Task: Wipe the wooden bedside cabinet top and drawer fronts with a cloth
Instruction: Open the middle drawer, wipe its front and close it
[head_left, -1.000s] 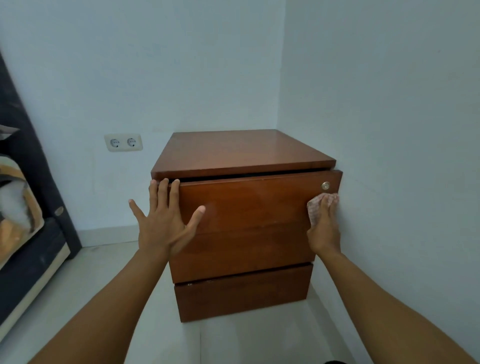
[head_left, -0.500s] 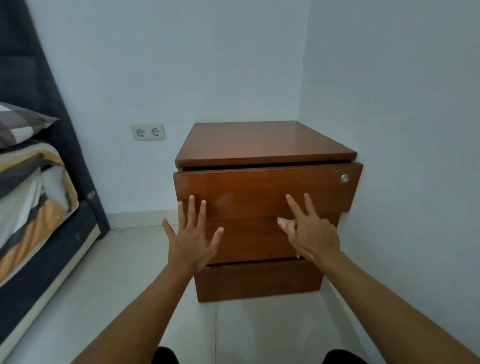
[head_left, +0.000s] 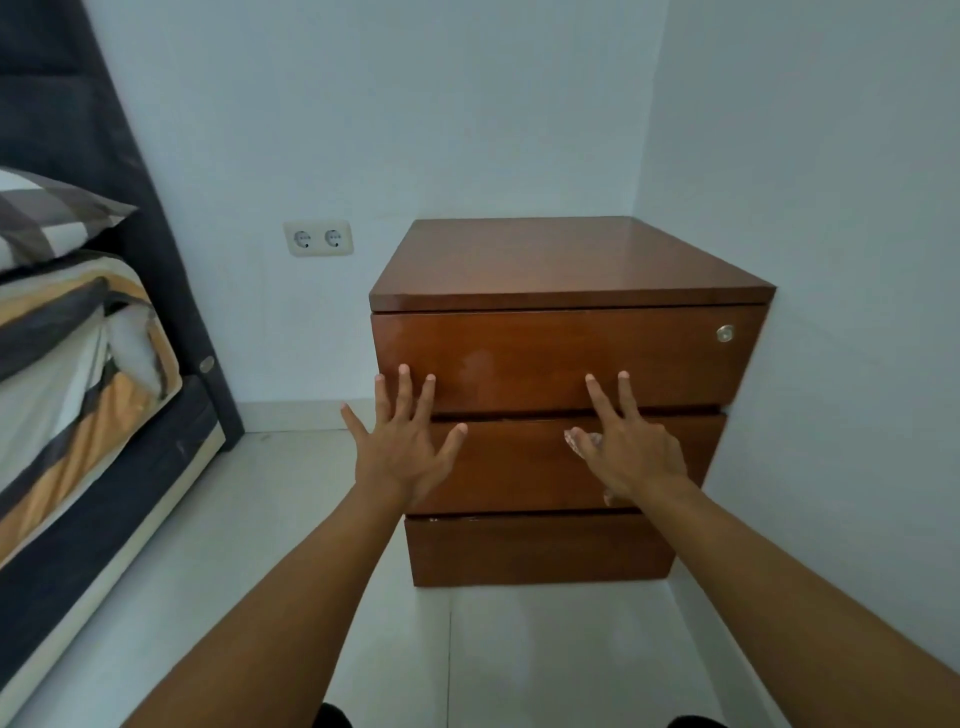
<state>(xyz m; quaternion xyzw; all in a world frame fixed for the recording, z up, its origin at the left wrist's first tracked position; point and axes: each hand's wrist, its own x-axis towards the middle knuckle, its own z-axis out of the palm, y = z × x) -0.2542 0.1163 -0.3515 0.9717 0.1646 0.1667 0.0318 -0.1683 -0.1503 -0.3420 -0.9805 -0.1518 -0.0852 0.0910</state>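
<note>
**A:** Where's your cloth (head_left: 583, 440) now?

**B:** Tucked under your right hand (head_left: 631, 451), pressed against the middle drawer front (head_left: 524, 460). Only a pale patterned scrap peeks out by your thumb, and another bit shows at the heel of the palm. The rest is hidden.

**A:** What changed since half a second ago?

**B:** Little with the hands. Your view has swung so the cabinet (head_left: 571, 260) sits further right in the corner, and the top drawer (head_left: 561, 353) now looks shut flush under the top, where a second ago it stood ajar.

**A:** And the fingers?

**B:** Your right hand lies flat, two fingers stretched up onto the top drawer's lower edge, thumb pinning the cloth. Your left hand (head_left: 402, 449) is spread wide, holding nothing, fingertips on the top drawer's left end, palm over the middle one.

**A:** Around it?

**B:** A round lock (head_left: 725, 333) at the top drawer's right, a double wall socket (head_left: 318, 238) left of the cabinet, a bed (head_left: 78, 364) with a striped pillow (head_left: 47, 213) further left.
</note>
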